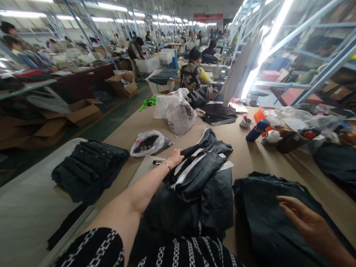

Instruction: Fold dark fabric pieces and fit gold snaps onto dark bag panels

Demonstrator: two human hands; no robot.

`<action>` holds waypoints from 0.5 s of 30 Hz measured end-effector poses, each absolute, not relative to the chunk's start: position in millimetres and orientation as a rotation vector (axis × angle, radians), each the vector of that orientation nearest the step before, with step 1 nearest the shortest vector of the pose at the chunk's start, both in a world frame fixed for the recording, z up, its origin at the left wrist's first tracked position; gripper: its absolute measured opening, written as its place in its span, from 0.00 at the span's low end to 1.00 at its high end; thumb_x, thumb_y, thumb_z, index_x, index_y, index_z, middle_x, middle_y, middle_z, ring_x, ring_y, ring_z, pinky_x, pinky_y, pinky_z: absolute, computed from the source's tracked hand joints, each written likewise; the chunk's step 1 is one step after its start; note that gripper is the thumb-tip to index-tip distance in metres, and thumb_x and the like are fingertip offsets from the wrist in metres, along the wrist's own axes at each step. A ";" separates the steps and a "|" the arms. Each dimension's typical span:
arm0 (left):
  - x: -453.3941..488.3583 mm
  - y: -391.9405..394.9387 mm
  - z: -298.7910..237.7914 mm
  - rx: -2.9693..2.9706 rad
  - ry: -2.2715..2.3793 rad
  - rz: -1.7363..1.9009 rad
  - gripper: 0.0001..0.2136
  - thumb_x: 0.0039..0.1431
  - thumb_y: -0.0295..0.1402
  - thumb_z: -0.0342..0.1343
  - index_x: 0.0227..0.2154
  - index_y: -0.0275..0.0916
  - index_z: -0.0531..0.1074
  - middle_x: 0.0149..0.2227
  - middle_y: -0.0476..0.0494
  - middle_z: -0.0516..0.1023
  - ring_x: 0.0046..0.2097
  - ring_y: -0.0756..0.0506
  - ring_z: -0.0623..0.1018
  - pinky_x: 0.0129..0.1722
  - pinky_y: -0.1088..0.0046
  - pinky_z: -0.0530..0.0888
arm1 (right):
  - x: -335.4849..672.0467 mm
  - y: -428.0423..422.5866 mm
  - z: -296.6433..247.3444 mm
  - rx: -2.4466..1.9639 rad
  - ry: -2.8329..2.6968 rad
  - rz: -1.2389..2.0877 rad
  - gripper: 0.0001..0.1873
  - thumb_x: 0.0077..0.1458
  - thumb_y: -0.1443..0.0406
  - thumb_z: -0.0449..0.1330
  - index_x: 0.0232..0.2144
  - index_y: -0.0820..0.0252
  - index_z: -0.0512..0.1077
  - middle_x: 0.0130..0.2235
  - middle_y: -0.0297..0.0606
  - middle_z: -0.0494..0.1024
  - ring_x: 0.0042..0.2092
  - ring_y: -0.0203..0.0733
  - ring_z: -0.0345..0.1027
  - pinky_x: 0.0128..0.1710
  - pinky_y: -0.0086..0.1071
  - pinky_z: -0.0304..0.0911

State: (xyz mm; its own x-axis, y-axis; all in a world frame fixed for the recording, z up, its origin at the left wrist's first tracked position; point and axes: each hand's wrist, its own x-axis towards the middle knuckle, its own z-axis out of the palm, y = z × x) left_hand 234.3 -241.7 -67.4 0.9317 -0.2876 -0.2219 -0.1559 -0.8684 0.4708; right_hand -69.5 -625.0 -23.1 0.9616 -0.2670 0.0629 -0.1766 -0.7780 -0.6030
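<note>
My left hand (175,157) reaches forward, its fingers closed on the edge of a dark garment (191,189) that lies bunched in front of me. Pale strips show along the garment's folds, and its lower part hangs toward my lap. Just left of my wrist a small black cylindrical object (158,162) lies on a pale sheet. My right hand (303,217) is over a stack of dark cloth pieces (264,207), fingers loosely stretched and apart, with nothing visible in them. Whether it touches the stack I cannot tell.
Folded dark garments (89,167) are piled at the left. An open plastic bag (147,144) and a fuller white bag (178,115) stand ahead. On the right are a blue bottle (257,130), a small cup (245,122) and an orange container (261,115). A person (191,70) sits beyond the table.
</note>
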 end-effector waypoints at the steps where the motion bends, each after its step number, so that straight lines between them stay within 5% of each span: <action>1: 229.8 -244.2 -61.3 2.639 -0.341 -0.311 0.14 0.56 0.33 0.52 0.44 0.33 0.70 0.48 0.34 0.71 0.51 0.41 0.71 0.52 0.67 0.65 | -53.1 -599.9 -25.2 -2.444 0.249 -0.109 0.09 0.54 0.57 0.55 0.39 0.43 0.70 0.39 0.41 0.77 0.39 0.50 0.73 0.38 0.43 0.68; 4: 210.2 -253.4 -48.4 2.625 -0.544 -0.225 0.14 0.60 0.37 0.47 0.43 0.37 0.70 0.49 0.37 0.71 0.52 0.43 0.69 0.55 0.69 0.62 | -7.6 -528.0 -33.5 -2.388 -0.095 0.063 0.10 0.57 0.60 0.52 0.39 0.51 0.70 0.43 0.40 0.74 0.45 0.46 0.69 0.46 0.40 0.65; 9: 182.9 -266.6 -67.4 2.643 -0.691 -0.494 0.14 0.50 0.41 0.56 0.33 0.34 0.73 0.36 0.34 0.76 0.40 0.38 0.75 0.41 0.65 0.70 | 41.6 -455.6 -51.8 -2.405 -0.445 0.183 0.10 0.57 0.65 0.52 0.40 0.56 0.70 0.42 0.39 0.73 0.45 0.42 0.66 0.46 0.35 0.63; 15: 186.8 -264.1 -84.7 2.546 -0.511 -0.495 0.06 0.50 0.29 0.51 0.30 0.36 0.72 0.31 0.41 0.76 0.34 0.44 0.74 0.34 0.71 0.68 | 85.8 -443.4 -67.0 -2.456 -0.269 0.169 0.10 0.57 0.66 0.53 0.40 0.59 0.71 0.40 0.39 0.73 0.42 0.41 0.67 0.45 0.34 0.63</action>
